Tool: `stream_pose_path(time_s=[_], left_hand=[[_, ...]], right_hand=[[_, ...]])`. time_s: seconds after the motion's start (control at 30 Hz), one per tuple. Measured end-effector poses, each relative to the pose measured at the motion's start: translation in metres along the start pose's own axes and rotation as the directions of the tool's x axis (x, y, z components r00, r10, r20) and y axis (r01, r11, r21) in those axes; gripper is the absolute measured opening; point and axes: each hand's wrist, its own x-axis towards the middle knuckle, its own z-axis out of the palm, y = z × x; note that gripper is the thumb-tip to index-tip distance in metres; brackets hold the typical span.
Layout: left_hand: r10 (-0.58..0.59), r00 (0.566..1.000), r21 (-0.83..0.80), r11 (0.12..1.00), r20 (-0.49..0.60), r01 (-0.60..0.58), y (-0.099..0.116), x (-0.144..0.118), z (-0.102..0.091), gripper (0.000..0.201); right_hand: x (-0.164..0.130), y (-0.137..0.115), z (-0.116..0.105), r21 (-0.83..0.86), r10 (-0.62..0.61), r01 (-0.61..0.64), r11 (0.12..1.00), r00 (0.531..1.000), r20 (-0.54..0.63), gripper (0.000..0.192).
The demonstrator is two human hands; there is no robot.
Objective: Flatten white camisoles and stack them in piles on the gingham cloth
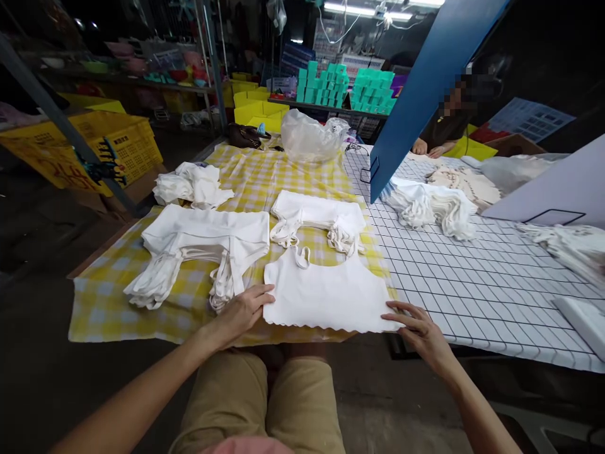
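Both hands, left hand (243, 311) and right hand (416, 328), flat, unclenched on white top (326, 293) near hem; best press corners evenly.

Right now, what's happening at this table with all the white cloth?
A seated person has a white garment piece laid flat on a yellow checked cloth. The left hand and right hand each rest on a lower corner of it. Stacks of similar white pieces lie just beyond. Another person's hands rest across the table behind a blue board.

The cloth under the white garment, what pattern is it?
Yellow-and-white check cloth, clearest in the head view.
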Motion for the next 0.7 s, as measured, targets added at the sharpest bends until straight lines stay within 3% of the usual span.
stream_pose_path(time_s=[0.23, 0.33, 0.43, 0.53, 0.6, 0.7], left_hand=[[0.049, 0.999, 0.102, 0.994, -0.023, -0.046, -0.005, -0.002, 0.012, 0.045], [0.03, 0.999, 0.067, 0.997, -0.037, -0.028, -0.001, 0.002, 0.007, 0.045], [-0.028, 0.996, -0.072, 0.997, -0.09, 0.022, 0.009, 0.013, -0.016, 0.044], [-0.137, 0.984, -0.3, 0.949, -0.116, 0.097, 0.022, 0.028, -0.055, 0.034], [-0.229, 0.967, -0.437, 0.885, -0.113, 0.159, 0.032, 0.038, -0.082, 0.023], [-0.316, 0.942, -0.606, 0.773, -0.111, 0.188, 0.039, 0.052, -0.108, 0.03]], right_hand=[[-0.004, 0.002, 0.005, 0.035, -0.005, 0.006, 0.999, 0.999, -0.037, 0.024], [-0.005, -0.003, 0.005, 0.066, 0.004, 0.0, 0.998, 0.998, -0.063, 0.023], [-0.002, -0.023, -0.006, 0.185, 0.053, -0.025, 0.982, 0.987, -0.149, 0.023], [0.004, -0.055, -0.029, 0.33, 0.099, 0.003, 0.944, 0.951, -0.292, 0.019], [0.011, -0.076, -0.046, 0.433, 0.151, 0.048, 0.9, 0.898, -0.414, 0.017], [0.027, -0.096, -0.066, 0.574, 0.309, 0.055, 0.817, 0.799, -0.516, 0.023]])
